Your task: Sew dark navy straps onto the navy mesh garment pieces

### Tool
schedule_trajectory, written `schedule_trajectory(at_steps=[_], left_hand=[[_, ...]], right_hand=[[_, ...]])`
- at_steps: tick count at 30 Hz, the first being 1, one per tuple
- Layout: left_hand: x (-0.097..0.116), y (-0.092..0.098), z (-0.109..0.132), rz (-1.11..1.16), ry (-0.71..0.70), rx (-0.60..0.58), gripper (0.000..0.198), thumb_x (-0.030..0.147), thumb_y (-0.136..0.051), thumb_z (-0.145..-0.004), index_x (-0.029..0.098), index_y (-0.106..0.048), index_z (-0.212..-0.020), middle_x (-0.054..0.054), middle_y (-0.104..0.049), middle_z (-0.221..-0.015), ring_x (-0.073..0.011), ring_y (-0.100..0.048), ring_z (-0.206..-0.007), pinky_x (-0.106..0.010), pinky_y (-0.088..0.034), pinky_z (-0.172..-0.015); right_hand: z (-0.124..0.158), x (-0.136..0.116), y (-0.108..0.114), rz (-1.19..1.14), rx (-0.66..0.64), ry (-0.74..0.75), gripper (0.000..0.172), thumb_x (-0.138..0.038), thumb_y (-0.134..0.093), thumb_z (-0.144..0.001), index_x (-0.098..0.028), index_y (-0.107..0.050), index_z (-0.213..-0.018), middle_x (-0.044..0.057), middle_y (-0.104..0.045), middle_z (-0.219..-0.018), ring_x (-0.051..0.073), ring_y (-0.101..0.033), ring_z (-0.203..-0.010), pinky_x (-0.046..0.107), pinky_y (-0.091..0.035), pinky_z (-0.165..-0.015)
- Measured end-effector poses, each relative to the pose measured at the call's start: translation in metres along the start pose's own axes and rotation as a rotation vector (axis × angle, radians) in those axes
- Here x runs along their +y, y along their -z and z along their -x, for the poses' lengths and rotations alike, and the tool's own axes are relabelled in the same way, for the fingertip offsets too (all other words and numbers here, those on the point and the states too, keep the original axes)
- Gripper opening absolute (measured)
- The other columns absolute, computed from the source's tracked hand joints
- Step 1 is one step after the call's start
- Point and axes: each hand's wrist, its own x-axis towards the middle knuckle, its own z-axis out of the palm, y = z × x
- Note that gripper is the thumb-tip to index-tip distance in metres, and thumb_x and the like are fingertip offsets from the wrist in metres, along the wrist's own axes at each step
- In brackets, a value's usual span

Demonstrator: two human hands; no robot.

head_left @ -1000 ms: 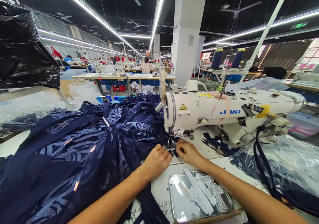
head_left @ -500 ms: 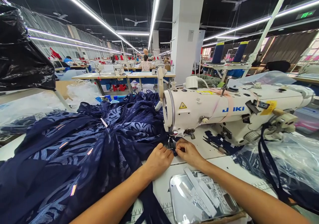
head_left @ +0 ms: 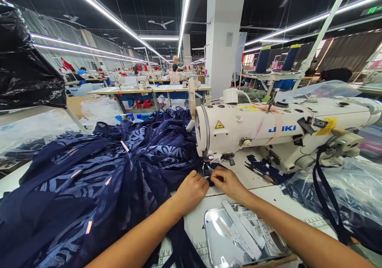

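Observation:
Both hands are at the needle end of a white sewing machine [head_left: 247, 127]. My left hand [head_left: 192, 190] is closed, its fingers pinching the edge of a navy patterned garment [head_left: 89, 180] just in front of the presser foot [head_left: 205, 168]. On the other side of the foot my right hand [head_left: 228, 182] is closed too, thumb and fingertips pressed on the same navy fabric. What lies right between the fingertips is small and partly hidden. The garment spreads in folds over the table to the left.
A metal tray [head_left: 209, 240] with printed labels [head_left: 247, 236] stands in front of the hands. Scissors [head_left: 262, 174] and navy scraps lie under the machine arm. Clear plastic bags [head_left: 352, 184] are at the right. Two navy thread cones [head_left: 263, 60] stand behind, with people farther back.
The view has shifted slightly, so the machine and tray sit a little farther right. Both hands keep nearly the same place and grip at the presser foot.

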Motion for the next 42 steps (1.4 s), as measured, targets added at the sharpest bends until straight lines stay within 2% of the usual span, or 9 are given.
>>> schedule_trajectory(at_steps=[3,5,10,14,17,20,28,32,42], left_hand=[[0.0,0.0,-0.001,0.009,-0.002,-0.015,0.017,0.006,-0.043,-0.081,0.012,-0.054,-0.07,-0.002,-0.054,-0.061,-0.0151,-0.049,-0.056,-0.031,-0.031,-0.06],[0.0,-0.001,-0.001,0.021,-0.005,-0.029,0.017,0.006,-0.043,-0.081,0.012,-0.053,-0.069,-0.002,-0.055,-0.062,-0.0152,-0.05,-0.057,-0.031,-0.032,-0.061],[-0.001,0.006,0.004,0.075,0.035,-0.033,0.018,0.008,-0.045,-0.082,0.012,-0.054,-0.067,-0.003,-0.056,-0.066,-0.0155,-0.051,-0.062,-0.032,-0.034,-0.062],[-0.006,0.018,0.016,0.191,0.068,0.019,0.015,0.013,-0.049,-0.082,0.014,-0.055,-0.068,-0.006,-0.062,-0.087,-0.0195,-0.054,-0.086,-0.037,-0.037,-0.077],[-0.007,0.018,0.019,0.317,0.037,0.031,0.012,0.012,-0.048,-0.081,0.015,-0.057,-0.075,-0.005,-0.062,-0.104,-0.0174,-0.053,-0.101,-0.036,-0.034,-0.09],[-0.002,0.01,0.013,0.357,0.078,-0.033,0.014,0.006,-0.046,-0.08,0.015,-0.058,-0.079,-0.004,-0.065,-0.098,-0.0139,-0.057,-0.091,-0.03,-0.039,-0.088],[0.011,-0.007,-0.006,0.272,0.224,-0.071,0.017,0.0,-0.047,-0.075,0.013,-0.058,-0.078,-0.007,-0.065,-0.09,-0.0169,-0.059,-0.086,-0.034,-0.042,-0.087],[0.013,-0.008,-0.008,0.259,0.247,-0.064,0.019,0.0,-0.046,-0.074,0.013,-0.058,-0.078,-0.007,-0.065,-0.09,-0.0173,-0.059,-0.085,-0.035,-0.041,-0.088],[0.014,-0.01,-0.013,0.21,0.264,-0.02,0.018,0.001,-0.046,-0.075,0.015,-0.057,-0.076,-0.005,-0.065,-0.084,-0.0173,-0.059,-0.08,-0.035,-0.04,-0.086]], right_hand=[[0.004,-0.003,0.003,0.055,-0.042,0.055,0.02,-0.012,-0.047,-0.08,-0.018,-0.062,-0.068,0.001,-0.059,-0.075,0.014,-0.055,-0.073,0.026,-0.042,-0.068],[0.009,-0.007,0.004,0.196,-0.07,0.123,0.021,-0.01,-0.048,-0.08,-0.019,-0.065,-0.075,0.003,-0.06,-0.082,0.016,-0.054,-0.08,0.029,-0.043,-0.072],[0.018,-0.018,0.003,0.603,-0.13,0.268,0.023,-0.004,-0.045,-0.08,-0.017,-0.064,-0.082,0.007,-0.057,-0.087,0.02,-0.052,-0.08,0.029,-0.046,-0.065],[0.018,-0.017,0.007,0.746,-0.176,0.403,0.022,-0.004,-0.044,-0.081,-0.014,-0.061,-0.09,0.008,-0.057,-0.089,0.021,-0.051,-0.08,0.031,-0.047,-0.063],[0.011,-0.009,0.017,0.765,-0.258,0.523,0.026,-0.002,-0.045,-0.08,-0.013,-0.059,-0.098,0.008,-0.058,-0.091,0.02,-0.052,-0.082,0.03,-0.048,-0.065],[0.001,0.001,0.025,0.78,-0.288,0.568,0.026,-0.004,-0.047,-0.08,-0.014,-0.059,-0.101,0.009,-0.06,-0.098,0.021,-0.054,-0.088,0.03,-0.049,-0.069],[-0.01,0.02,0.024,0.729,-0.226,0.561,0.035,-0.001,-0.044,-0.078,-0.013,-0.058,-0.108,0.013,-0.06,-0.112,0.021,-0.057,-0.097,0.032,-0.052,-0.076],[-0.01,0.023,0.025,0.682,-0.228,0.532,0.041,0.0,-0.042,-0.077,-0.014,-0.057,-0.113,0.013,-0.057,-0.117,0.022,-0.056,-0.103,0.033,-0.051,-0.08],[-0.012,0.025,0.024,0.667,-0.197,0.533,0.042,0.0,-0.041,-0.077,-0.013,-0.057,-0.114,0.013,-0.057,-0.117,0.022,-0.056,-0.104,0.034,-0.05,-0.084]])
